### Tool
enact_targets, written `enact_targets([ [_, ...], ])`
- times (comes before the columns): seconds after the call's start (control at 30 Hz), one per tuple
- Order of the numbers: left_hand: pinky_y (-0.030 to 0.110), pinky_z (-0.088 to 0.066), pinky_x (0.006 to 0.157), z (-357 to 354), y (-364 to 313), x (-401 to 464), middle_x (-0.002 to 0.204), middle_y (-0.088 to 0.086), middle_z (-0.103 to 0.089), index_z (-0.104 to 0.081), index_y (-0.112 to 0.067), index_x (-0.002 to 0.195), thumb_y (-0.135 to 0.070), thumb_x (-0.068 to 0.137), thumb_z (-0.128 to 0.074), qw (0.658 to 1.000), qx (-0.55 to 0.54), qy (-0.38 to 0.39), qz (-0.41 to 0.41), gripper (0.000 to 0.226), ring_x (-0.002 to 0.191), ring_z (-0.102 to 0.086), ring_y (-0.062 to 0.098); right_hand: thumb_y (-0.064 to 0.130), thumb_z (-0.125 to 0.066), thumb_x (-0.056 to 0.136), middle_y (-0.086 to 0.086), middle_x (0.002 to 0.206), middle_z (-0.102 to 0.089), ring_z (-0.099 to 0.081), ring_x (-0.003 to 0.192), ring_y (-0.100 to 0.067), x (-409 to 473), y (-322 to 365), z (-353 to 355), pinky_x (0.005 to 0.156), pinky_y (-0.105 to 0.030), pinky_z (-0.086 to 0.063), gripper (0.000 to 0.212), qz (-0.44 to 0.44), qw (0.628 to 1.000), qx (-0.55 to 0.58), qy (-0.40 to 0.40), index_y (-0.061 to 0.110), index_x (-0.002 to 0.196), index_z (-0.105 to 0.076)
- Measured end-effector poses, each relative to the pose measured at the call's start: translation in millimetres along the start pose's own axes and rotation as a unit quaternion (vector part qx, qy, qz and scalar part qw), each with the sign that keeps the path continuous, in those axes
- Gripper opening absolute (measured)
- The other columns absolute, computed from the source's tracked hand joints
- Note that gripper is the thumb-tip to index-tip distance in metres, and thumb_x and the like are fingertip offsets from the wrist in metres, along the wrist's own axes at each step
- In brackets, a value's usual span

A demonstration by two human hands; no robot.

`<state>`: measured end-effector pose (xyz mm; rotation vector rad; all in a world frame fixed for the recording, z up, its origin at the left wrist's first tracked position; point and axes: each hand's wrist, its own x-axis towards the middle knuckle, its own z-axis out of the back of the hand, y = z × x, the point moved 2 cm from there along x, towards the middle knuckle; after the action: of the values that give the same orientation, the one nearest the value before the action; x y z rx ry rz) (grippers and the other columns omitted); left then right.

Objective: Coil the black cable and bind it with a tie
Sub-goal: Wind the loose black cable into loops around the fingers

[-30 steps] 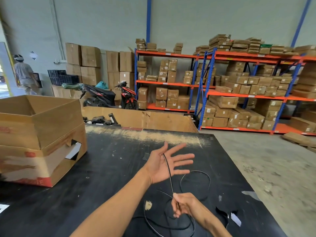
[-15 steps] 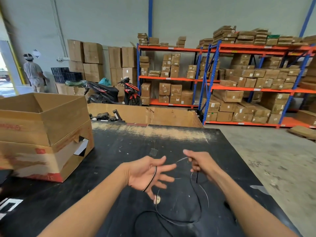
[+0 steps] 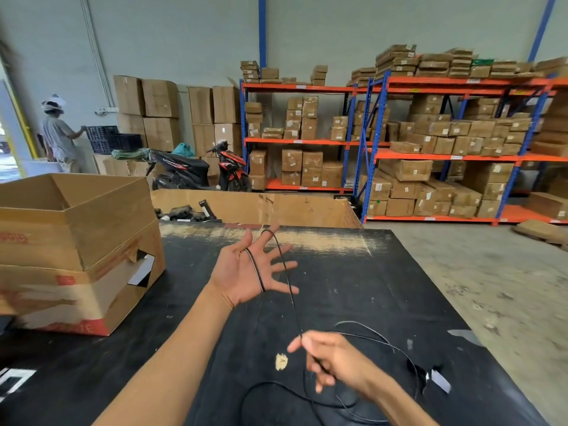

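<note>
My left hand (image 3: 246, 272) is raised palm up over the black table (image 3: 353, 287), fingers spread. The thin black cable (image 3: 284, 265) lies across the palm and loops over the fingertips. From there one strand runs down to my right hand (image 3: 332, 361), which pinches it near the table's front. The slack trails in loose loops on the table around and below my right hand. I cannot make out a tie.
Stacked open cardboard boxes (image 3: 76, 247) stand on the table's left. A large cardboard bin (image 3: 261, 207) sits behind the far edge. A label scrap (image 3: 439, 379) lies at right. Beyond are shelving racks (image 3: 430, 142), a scooter (image 3: 199, 170) and a person (image 3: 58, 133).
My left hand has lifted and spread with one more turn of cable over its fingers. My right hand has swung from beside the left hand down toward me, drawing the strand taut.
</note>
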<state>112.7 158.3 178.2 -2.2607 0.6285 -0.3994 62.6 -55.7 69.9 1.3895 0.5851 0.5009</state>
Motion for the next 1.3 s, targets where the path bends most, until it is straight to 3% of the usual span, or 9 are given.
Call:
enact_targets([
  [0.2,0.090,-0.007,0.100,-26,0,-5,0.166,0.017,-0.019,-0.033,-0.039,0.155,-0.055,0.100,-0.036,0.995,0.021,0.094,0.028,0.058,0.149,-0.017,0.053,0.075,-0.055,0.086,0.008,0.055,-0.043,-0.040,0.044,-0.009,3,-33,3,0.059,-0.029,-0.056,0.062,-0.062,0.989,-0.118,-0.058,0.019,0.089,-0.081],
  [0.37,0.085,0.007,0.104,-33,32,-22,0.170,0.005,-0.010,-0.025,-0.042,0.157,-0.059,0.101,-0.027,0.962,0.050,0.163,0.214,0.058,0.153,-0.007,0.046,0.055,-0.073,0.083,0.010,0.047,-0.044,-0.047,0.052,-0.010,20,3,39,0.055,-0.034,-0.058,0.048,-0.080,0.963,-0.183,-0.182,0.018,0.053,-0.066],
  [0.47,0.081,0.003,0.109,-23,59,-34,0.171,-0.002,-0.010,-0.026,-0.043,0.156,-0.063,0.100,-0.025,0.917,0.141,0.143,0.346,0.060,0.155,0.001,0.041,0.034,-0.077,0.081,0.001,0.059,-0.056,-0.050,0.060,-0.015,26,46,62,0.064,-0.045,-0.058,0.033,-0.075,0.966,-0.207,-0.137,0.007,0.063,-0.071],
  [0.57,0.072,-0.003,0.116,-5,71,-42,0.165,-0.012,-0.018,-0.033,-0.047,0.153,-0.068,0.096,-0.030,0.878,0.232,0.088,0.409,0.060,0.153,-0.009,0.032,0.053,-0.080,0.076,0.002,0.055,-0.047,-0.045,0.052,-0.013,24,86,73,0.061,-0.029,-0.055,0.042,-0.074,0.966,-0.230,-0.088,0.012,0.069,-0.075],
  [0.67,0.068,0.004,0.118,10,69,-41,0.160,-0.012,-0.031,-0.046,-0.049,0.145,-0.069,0.091,-0.037,0.887,0.253,0.007,0.387,0.059,0.146,-0.022,0.024,0.049,-0.069,0.090,0.004,0.057,-0.051,-0.045,0.050,-0.011,22,108,69,0.065,-0.027,-0.058,0.043,-0.074,0.971,-0.223,-0.055,0.009,0.084,-0.079],
  [0.83,0.079,0.006,0.111,29,46,-29,0.171,0.002,-0.003,-0.046,-0.046,0.145,-0.061,0.090,-0.043,0.961,0.122,-0.124,0.215,0.057,0.154,0.011,0.040,0.041,-0.056,0.100,0.003,0.063,-0.053,-0.041,0.049,-0.011,11,92,41,0.064,-0.030,-0.058,0.036,-0.040,0.987,-0.157,-0.006,0.011,0.094,-0.076],
  [1.1,0.086,-0.016,0.103,17,12,-18,0.164,0.015,-0.024,-0.048,-0.042,0.147,-0.055,0.097,-0.040,0.999,0.008,-0.015,0.039,0.052,0.148,-0.019,0.052,0.053,-0.056,0.096,0.007,0.064,-0.051,-0.041,0.047,-0.009,0,5,-2,0.062,-0.028,-0.059,0.037,-0.105,0.987,-0.100,0.071,0.022,0.101,-0.077],
  [1.17,0.087,-0.013,0.104,7,9,-17,0.165,0.015,-0.022,-0.037,-0.043,0.153,-0.055,0.100,-0.035,0.999,0.007,0.040,0.033,0.054,0.146,-0.022,0.054,0.062,-0.059,0.090,0.006,0.064,-0.049,-0.040,0.046,-0.009,2,-11,-6,0.061,-0.027,-0.057,0.046,-0.120,0.984,-0.113,0.060,0.021,0.098,-0.078],
  [1.3,0.085,0.005,0.105,-17,22,-22,0.168,0.011,-0.008,-0.023,-0.045,0.157,-0.059,0.102,-0.021,0.986,0.010,0.123,0.110,0.056,0.151,-0.004,0.051,0.069,-0.062,0.084,0.003,0.064,-0.046,-0.041,0.044,-0.009,12,-17,4,0.054,-0.025,-0.054,0.050,-0.128,0.978,-0.162,-0.032,0.022,0.080,-0.078],
])
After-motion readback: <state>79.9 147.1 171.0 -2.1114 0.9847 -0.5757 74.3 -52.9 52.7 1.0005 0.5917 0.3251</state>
